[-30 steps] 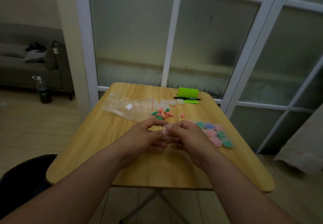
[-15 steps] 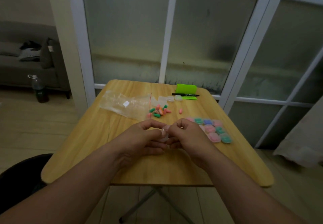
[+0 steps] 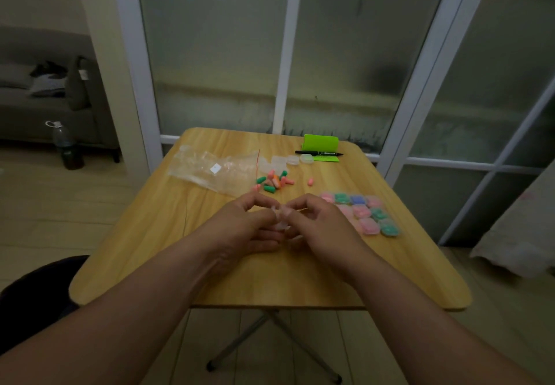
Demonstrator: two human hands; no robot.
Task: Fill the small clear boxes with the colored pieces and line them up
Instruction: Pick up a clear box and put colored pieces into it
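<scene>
Left hand (image 3: pixel 246 228) and right hand (image 3: pixel 321 228) pinched a small clear plastic box (image 3: pixel 280 219); even lid pressure should close it.

Single head-worn cam, wide-angle, looking forward and down from the person's own viewpoint. Forearms run in from the bottom corners. Left hand (image 3: pixel 246 230) and right hand (image 3: pixel 319 228) meet at frame centre, close to the lens, fingers pinching a small clear box (image 3: pixel 280 219). Whole desk (image 3: pixel 144 252) fits in frame. Cam faces a frosted glass partition (image 3: pixel 216 54) past the far edge; its uprights splay outward toward the top. Floor (image 3: pixel 60 204) shows beside the desk, sofa (image 3: pixel 45 114) far left.
</scene>
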